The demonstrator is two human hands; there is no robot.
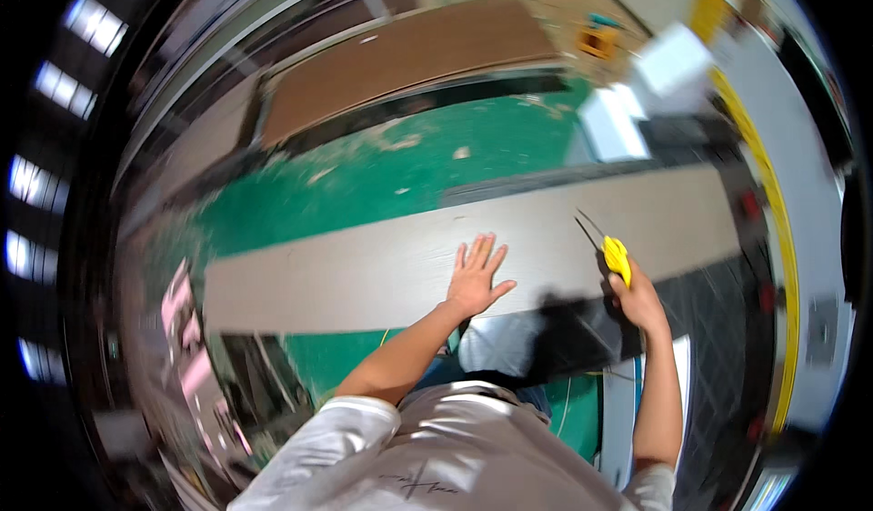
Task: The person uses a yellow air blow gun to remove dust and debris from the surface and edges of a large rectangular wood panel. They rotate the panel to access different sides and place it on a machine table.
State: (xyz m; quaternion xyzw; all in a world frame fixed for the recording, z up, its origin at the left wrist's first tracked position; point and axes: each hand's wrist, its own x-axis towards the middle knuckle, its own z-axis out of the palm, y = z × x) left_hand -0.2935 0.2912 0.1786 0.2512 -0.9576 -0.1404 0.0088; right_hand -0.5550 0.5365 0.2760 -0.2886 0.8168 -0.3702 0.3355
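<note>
A long, pale grey-beige board [364, 275] lies across in front of me, slightly tilted up toward the right. My left hand [473, 277] rests on its middle, palm down with the fingers spread. In my right hand [639, 300] is a yellow-handled utility knife [617, 256], held over the right part of the board. Two thin dark lines run from its tip toward the far left; one looks like the blade and the other like its shadow. Whether the blade touches the board, I cannot tell.
Beyond the board is a green floor [364, 161] with scattered scraps. A large brown sheet [409, 61] lies at the back. White boxes [614, 125] stand at the far right, near a yellow-edged grey surface [782, 265]. Pink pieces [193, 370] lie at the left.
</note>
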